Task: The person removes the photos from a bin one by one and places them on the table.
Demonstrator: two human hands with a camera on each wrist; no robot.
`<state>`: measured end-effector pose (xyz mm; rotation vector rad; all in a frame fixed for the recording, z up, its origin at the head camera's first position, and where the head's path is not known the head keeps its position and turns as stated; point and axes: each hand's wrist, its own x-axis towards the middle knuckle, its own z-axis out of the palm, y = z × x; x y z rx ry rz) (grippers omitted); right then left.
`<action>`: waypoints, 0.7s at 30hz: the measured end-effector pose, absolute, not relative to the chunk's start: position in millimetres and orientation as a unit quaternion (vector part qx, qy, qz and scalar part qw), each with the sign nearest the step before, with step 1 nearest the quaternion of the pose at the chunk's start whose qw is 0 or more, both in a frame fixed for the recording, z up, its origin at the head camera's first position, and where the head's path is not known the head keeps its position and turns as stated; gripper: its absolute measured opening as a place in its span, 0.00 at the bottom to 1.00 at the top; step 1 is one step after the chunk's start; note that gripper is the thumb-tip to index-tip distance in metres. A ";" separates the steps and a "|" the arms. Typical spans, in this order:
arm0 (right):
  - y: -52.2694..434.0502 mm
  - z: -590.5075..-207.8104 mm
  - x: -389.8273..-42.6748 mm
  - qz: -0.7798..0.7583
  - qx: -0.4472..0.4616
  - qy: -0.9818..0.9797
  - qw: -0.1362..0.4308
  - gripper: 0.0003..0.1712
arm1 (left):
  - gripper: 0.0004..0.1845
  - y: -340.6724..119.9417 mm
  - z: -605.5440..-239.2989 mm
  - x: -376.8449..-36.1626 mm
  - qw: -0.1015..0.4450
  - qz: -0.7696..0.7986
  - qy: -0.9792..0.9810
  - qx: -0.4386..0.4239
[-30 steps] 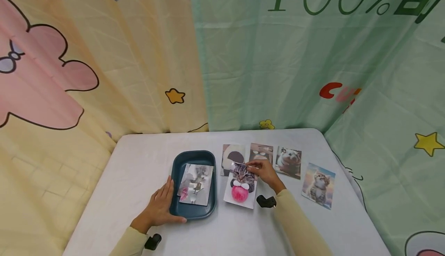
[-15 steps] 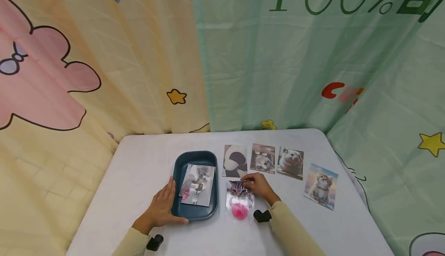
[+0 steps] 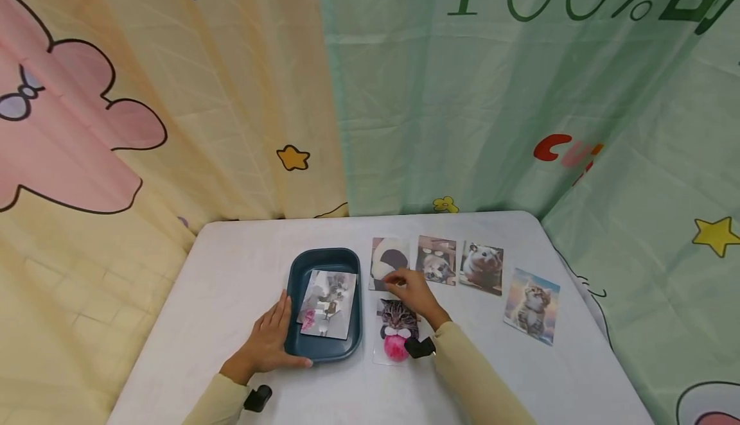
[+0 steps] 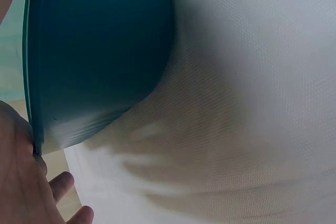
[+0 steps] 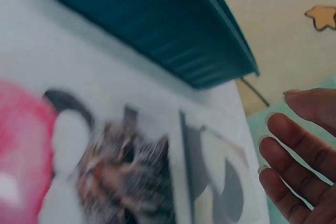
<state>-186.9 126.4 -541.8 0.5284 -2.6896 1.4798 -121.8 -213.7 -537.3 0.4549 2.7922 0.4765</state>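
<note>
My left hand rests along the left side of the blue tray, fingers stretched out and the thumb at its front corner. In the left wrist view the palm meets the tray's rim. Two or so photo cards overlap inside the tray. Right of it, a card with a tabby cat and a pink ball lies on the table, partly hidden by the black wrist device. My right hand hovers over that card's top edge, holding nothing; its fingers are loosely bent and apart in the right wrist view.
Behind the right hand lie a card with a dark-and-white shape, a card with an animal face and a hamster card. A kitten card lies farther right. Printed curtains hang behind the white-covered table.
The tabby cat card came down toward the front and now lies flat on the table. My right hand let it go and moved up and left. My left hand stayed at the tray.
</note>
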 end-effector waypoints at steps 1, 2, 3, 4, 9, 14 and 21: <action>121.0 -537.9 -189.8 0.476 0.175 -0.862 0.010 0.09 | 0.77 -213.9 -538.0 -122.1 0.136 0.164 0.964 0.157; 115.6 -534.9 -192.7 0.475 0.181 -0.861 0.007 0.09 | 0.77 -213.9 -538.5 -122.4 0.136 0.163 0.965 0.157; 110.1 -532.3 -195.9 0.471 0.189 -0.862 0.006 0.09 | 0.77 -214.0 -538.8 -122.6 0.136 0.162 0.965 0.157; 104.7 -529.8 -198.8 0.465 0.201 -0.862 0.008 0.09 | 0.77 -214.1 -539.0 -122.8 0.135 0.161 0.965 0.157; 77.0 -518.8 -209.7 0.452 0.256 -0.855 0.006 0.10 | 0.76 -213.7 -537.1 -122.8 0.138 0.159 0.965 0.155; 49.9 -515.0 -215.2 0.467 0.260 -0.844 -0.046 0.10 | 0.76 -212.5 -534.8 -122.9 0.141 0.159 0.966 0.150; 18.5 -520.3 -217.7 0.447 0.226 -0.859 -0.106 0.14 | 0.76 -212.3 -534.2 -121.6 0.146 0.162 0.964 0.153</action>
